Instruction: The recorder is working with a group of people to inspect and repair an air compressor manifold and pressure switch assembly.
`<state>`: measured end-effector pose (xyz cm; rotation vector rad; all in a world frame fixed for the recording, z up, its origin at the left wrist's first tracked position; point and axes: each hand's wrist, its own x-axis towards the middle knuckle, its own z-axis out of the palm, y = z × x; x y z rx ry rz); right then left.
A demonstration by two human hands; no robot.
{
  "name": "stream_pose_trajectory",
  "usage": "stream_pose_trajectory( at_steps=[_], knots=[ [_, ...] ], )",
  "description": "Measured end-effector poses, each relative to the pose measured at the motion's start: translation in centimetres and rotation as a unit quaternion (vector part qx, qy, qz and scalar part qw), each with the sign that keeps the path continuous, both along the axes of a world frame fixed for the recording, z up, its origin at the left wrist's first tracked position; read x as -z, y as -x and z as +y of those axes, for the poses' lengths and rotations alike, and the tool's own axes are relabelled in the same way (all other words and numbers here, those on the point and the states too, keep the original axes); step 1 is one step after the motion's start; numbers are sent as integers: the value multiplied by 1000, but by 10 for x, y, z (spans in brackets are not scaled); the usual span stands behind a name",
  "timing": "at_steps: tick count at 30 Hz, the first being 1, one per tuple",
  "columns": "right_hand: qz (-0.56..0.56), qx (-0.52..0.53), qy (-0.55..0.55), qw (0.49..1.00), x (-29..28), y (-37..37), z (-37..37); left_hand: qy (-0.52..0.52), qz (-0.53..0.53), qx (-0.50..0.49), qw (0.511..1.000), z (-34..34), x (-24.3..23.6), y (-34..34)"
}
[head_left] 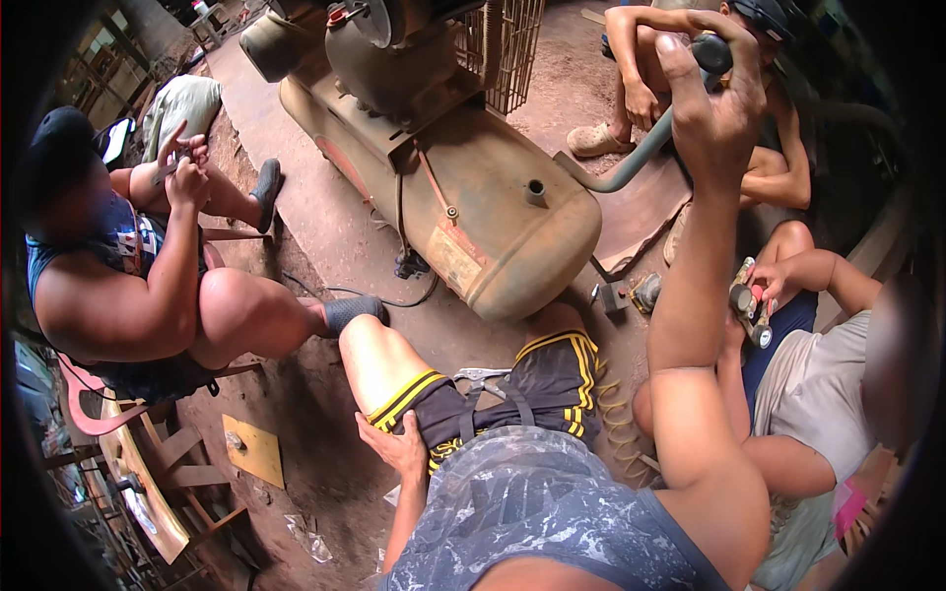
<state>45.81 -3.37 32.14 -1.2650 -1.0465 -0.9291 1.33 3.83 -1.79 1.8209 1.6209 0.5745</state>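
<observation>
My right hand (714, 113) is raised at the upper right, its fingers wrapped round the black-knobbed end of a grey bent metal handle (621, 175) beside a dusty air compressor tank (532, 256). My left hand (399, 443) rests on my left thigh at the edge of my black shorts, fingers apart. A silver metal tool (481, 375) with dark straps lies at my lap, only partly visible. Below the tank's right end, near my right knee, sit a small dark metal block (611, 303) and a brass-coloured round fitting (645, 295).
Three people sit around me: one at the left (118, 276), one at the upper right (778, 167), one at the right holding metal fittings (818, 384). A wooden stand (148, 492), yellow board (261, 453), coiled yellow hose (616, 424), black cable and white sack (182, 108) are also there.
</observation>
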Motion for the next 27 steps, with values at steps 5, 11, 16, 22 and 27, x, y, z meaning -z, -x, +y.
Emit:
stream_pose_trajectory(
  at_steps=[5, 11, 16, 22, 27],
  knots=[
    [-43, 209, 24, 977, 50, 16, -19, -15, -2, 8, 1000, 1, 3, -3],
    [90, 53, 460, 882, 147, 8, -31, -13, -12, 25, 1000, 1, 5, -7],
    [36, -23, 552, 833, 154, -31, -6, -26, -24, 51, 998, 3, 5, -10],
    [47, -66, 746, 661, 122, -49, 28, -20, -26, 46, 998, 7, 3, -13],
    [79, -56, 813, 574, 115, -57, 45, -44, -25, 51, 997, 9, 6, -7]
  ],
)
